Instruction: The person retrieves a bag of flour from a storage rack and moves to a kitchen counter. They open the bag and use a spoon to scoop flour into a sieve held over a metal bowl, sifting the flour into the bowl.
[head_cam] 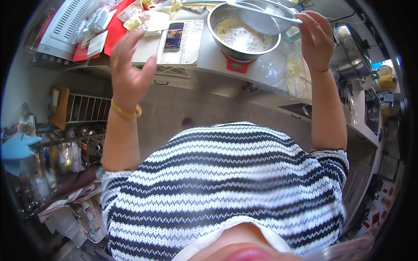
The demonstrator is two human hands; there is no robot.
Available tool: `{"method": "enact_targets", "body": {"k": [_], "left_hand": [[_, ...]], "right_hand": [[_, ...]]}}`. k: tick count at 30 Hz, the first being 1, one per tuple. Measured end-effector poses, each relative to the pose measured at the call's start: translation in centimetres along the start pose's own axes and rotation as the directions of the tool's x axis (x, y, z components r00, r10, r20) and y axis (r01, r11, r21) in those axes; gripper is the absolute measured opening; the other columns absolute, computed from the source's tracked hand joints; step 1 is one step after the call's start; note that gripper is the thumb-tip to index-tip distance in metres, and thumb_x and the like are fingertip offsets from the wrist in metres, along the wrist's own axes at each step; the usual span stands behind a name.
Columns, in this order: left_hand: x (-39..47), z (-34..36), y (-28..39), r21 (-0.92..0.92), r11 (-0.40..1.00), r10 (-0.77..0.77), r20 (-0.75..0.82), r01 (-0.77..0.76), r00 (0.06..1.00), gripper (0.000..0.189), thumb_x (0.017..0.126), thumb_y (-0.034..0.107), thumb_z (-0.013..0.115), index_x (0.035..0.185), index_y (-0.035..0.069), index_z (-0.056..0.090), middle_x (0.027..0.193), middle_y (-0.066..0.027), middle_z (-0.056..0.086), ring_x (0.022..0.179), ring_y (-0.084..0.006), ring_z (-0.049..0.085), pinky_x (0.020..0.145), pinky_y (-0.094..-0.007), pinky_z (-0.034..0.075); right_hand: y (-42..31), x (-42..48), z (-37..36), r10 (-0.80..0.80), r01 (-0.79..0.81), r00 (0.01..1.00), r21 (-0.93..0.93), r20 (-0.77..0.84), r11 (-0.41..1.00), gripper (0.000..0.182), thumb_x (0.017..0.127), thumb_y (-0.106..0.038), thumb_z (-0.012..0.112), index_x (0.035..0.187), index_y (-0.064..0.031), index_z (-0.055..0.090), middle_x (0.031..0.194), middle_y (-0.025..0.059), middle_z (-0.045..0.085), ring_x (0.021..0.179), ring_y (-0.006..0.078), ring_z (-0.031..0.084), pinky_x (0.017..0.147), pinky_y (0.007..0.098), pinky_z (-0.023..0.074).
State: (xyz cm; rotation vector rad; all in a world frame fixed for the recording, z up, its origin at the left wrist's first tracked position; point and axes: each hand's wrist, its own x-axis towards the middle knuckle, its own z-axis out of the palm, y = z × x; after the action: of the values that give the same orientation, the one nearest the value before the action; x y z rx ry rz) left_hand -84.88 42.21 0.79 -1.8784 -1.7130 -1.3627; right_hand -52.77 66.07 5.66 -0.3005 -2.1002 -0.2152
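My right hand (315, 40) pinches the rim end of a fine-mesh sieve (259, 22), which is tilted over a stainless steel mixing bowl (217, 40). White powder (246, 39) lies heaped in the bowl on a pale yellow mixture (227, 24). Under the bowl sits a red kitchen scale (237, 67). My left hand (129, 70) is raised with fingers apart, holding nothing, before the counter's front edge. To its right a smartphone (174, 36) with a lit screen rests on a sheet of paper (193, 49) bearing writing.
A white slatted appliance (67, 27) stands at the counter's left, beside a red bag or sheet (117, 27) with packets. Right of the bowl lies a clear plastic bag (297, 73) with pale contents. A steel pot (351, 53) stands farther right. A rack (88, 109) is at lower left.
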Motion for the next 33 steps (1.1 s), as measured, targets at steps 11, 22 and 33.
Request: {"method": "enact_targets", "body": {"k": [11, 22, 33], "left_hand": [[9.5, 11.7, 0.1, -0.078, 0.991, -0.051, 0.533, 0.109, 0.845, 0.04, 0.085, 0.024, 0.062, 0.12, 0.006, 0.056, 0.097, -0.0148, 0.065, 0.095, -0.0289, 0.061, 0.084, -0.0391, 0.046], [5.5, 13.0, 4.0, -0.109, 0.888, -0.297, 0.607, 0.448, 0.737, 0.028, 0.08, 0.014, 0.059, 0.105, 0.002, 0.058, 0.082, -0.0143, 0.062, 0.077, -0.0259, 0.06, 0.071, -0.0343, 0.047], [2.4, 14.4, 4.8, -0.169, 0.777, -0.47, 0.486, 0.607, 0.737, 0.027, 0.083, 0.007, 0.064, 0.108, 0.0, 0.059, 0.066, 0.006, 0.044, 0.06, -0.0036, 0.037, 0.054, -0.0199, 0.032]], "right_hand": [[2.6, 1.1, -0.8, -0.063, 0.068, 0.997, -0.109, 0.051, 0.992, 0.022, 0.078, -0.001, 0.069, 0.098, -0.012, 0.072, 0.109, 0.0071, 0.058, 0.084, 0.0169, 0.061, 0.073, 0.027, 0.0506], [6.9, -15.3, -7.5, 0.794, -0.801, 0.592, -0.002, 0.14, 0.598, 0.022, 0.085, -0.02, 0.066, 0.103, -0.0066, 0.064, 0.089, 0.0049, 0.064, 0.082, 0.015, 0.06, 0.075, 0.0294, 0.0481], [7.9, -32.0, -11.8, 0.964, -0.966, -0.219, -0.106, -0.149, -0.236, 0.068, 0.072, -0.037, 0.079, 0.123, -0.0039, 0.049, 0.108, 0.0103, 0.057, 0.097, 0.0225, 0.058, 0.082, 0.0347, 0.0496]]}}
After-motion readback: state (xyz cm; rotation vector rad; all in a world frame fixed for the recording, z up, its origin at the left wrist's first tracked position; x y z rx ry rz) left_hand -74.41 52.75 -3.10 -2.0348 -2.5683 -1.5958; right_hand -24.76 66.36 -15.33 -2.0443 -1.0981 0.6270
